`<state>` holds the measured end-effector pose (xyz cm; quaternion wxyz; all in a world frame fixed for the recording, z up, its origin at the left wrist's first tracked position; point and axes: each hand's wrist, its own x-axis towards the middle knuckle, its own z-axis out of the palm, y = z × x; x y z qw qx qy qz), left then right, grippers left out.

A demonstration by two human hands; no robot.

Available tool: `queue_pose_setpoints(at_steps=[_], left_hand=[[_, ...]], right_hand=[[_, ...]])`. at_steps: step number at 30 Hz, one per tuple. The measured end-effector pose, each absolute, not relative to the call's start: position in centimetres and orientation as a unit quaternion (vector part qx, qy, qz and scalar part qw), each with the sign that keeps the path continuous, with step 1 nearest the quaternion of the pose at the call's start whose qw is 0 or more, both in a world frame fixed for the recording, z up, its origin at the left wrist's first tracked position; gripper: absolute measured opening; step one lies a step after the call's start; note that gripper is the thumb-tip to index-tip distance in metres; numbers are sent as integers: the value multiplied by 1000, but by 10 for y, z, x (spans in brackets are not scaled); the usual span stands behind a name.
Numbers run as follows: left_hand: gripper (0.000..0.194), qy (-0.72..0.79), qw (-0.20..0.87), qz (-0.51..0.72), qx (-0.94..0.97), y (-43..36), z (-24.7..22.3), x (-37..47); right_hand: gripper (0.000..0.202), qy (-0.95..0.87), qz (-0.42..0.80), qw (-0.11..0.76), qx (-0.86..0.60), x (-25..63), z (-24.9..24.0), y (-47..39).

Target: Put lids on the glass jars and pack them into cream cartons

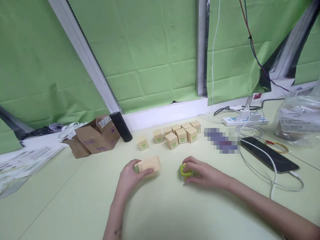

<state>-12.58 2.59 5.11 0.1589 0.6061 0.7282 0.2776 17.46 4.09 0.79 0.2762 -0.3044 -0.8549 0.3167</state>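
Hands (pixel 201 172) apart, both seemingly curled

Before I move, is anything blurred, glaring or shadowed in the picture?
Head view: box in left hand slightly smeared, perhaps by motion; soft shadow on the table between the forearms; pale highlights on the plastic bag; pixelated patch left of the phone, contents unreadable.

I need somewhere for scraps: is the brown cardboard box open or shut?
Open: the cardboard box has flaps spread outward, not closed over its top.
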Motion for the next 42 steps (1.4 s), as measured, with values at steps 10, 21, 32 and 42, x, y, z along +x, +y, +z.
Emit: queue_pose_setpoints(at_steps=[10, 21, 32, 42], left_hand=[[31, 443, 665, 505, 328, 18, 24, -50], [57, 382, 630, 436, 518, 7, 12, -29], [56, 367, 733, 339, 461, 0, 5, -28], [53, 351, 749, 300, 475, 1, 2, -31]], right_hand=[[31, -708, 423, 422, -377, 170, 18, 42], [34, -546, 611, 423, -387, 171, 25, 44], [41, -480, 667, 448, -351, 166, 22, 39], [34, -473, 663, 424, -396, 160, 20, 35]])
